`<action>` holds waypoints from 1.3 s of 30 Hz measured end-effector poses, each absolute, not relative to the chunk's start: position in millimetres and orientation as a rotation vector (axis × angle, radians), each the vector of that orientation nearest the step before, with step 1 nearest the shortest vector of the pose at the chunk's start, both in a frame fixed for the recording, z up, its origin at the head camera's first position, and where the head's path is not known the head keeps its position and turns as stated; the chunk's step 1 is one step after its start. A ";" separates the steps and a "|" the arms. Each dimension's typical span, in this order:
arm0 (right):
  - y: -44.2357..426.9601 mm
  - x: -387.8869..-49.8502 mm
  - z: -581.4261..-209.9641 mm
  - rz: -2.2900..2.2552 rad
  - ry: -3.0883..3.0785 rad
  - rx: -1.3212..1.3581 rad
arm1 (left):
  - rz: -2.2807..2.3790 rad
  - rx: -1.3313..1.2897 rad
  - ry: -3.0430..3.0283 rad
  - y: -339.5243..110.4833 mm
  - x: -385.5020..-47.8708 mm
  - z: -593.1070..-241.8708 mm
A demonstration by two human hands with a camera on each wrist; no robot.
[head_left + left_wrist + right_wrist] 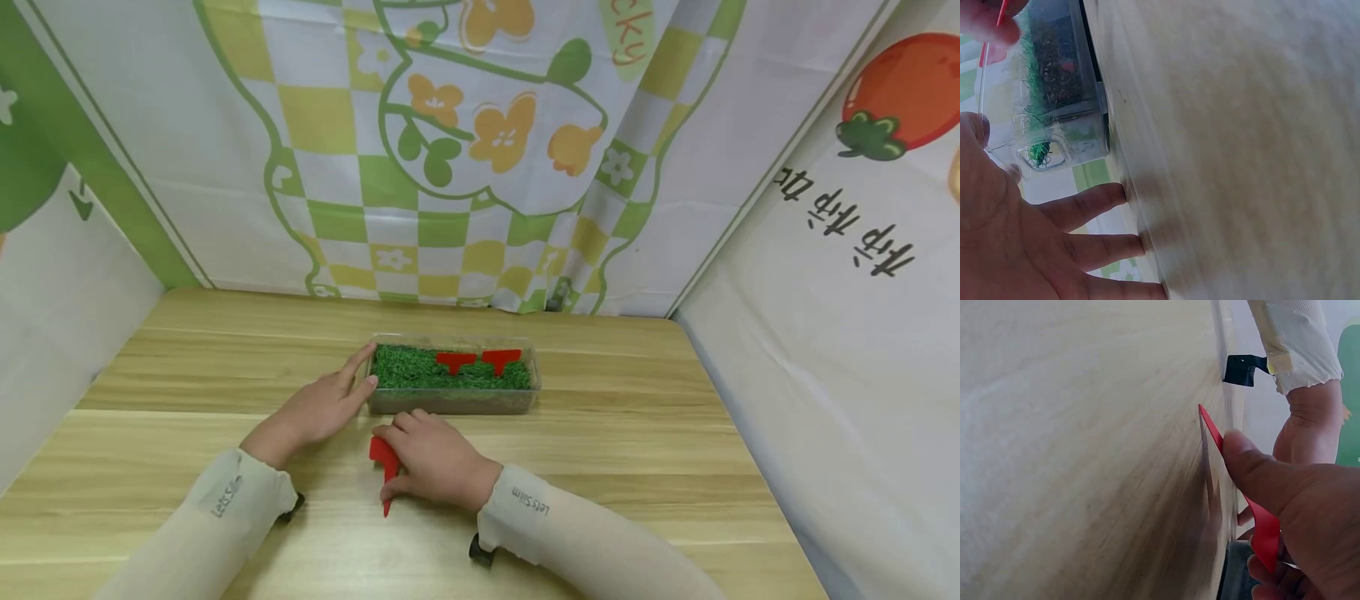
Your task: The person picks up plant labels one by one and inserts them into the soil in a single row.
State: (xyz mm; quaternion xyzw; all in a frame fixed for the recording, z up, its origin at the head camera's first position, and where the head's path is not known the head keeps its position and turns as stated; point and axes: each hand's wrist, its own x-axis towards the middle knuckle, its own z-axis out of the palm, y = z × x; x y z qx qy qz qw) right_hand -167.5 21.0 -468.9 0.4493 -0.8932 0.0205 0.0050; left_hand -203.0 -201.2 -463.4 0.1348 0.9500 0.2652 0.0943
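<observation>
A clear plastic box (450,403) filled with soil and green artificial grass (405,367) stands on the table. Two red T-shaped plant labels (456,362) are stuck in the grass towards its right half. My left hand (322,408) rests against the box's left end, thumb and forefinger touching it; the left wrist view shows other fingers (1094,244) straight, their tips down on the tabletop. In front of the box, my right hand (438,458) pinches another red T-shaped plant label (1265,534) between thumb and fingers, its pointed end towards me, low over the table.
The wood-grain table (615,467) runs back to a patterned curtain (390,200). White printed sheets (810,300) hang along both sides. A black mount (482,552) sits under the right sleeve.
</observation>
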 end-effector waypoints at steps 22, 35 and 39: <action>34.0 -174.5 -433.7 0.203 -2.507 1.482 | 0.791 0.389 2.790 -201.1 -202.1 -460.1; 39.5 -192.1 -406.3 0.307 -2.473 1.415 | 0.795 0.398 2.780 -200.6 -203.2 -460.6; 41.9 -200.2 -393.6 0.334 -2.486 1.386 | 0.790 0.394 2.779 -201.2 -202.9 -460.9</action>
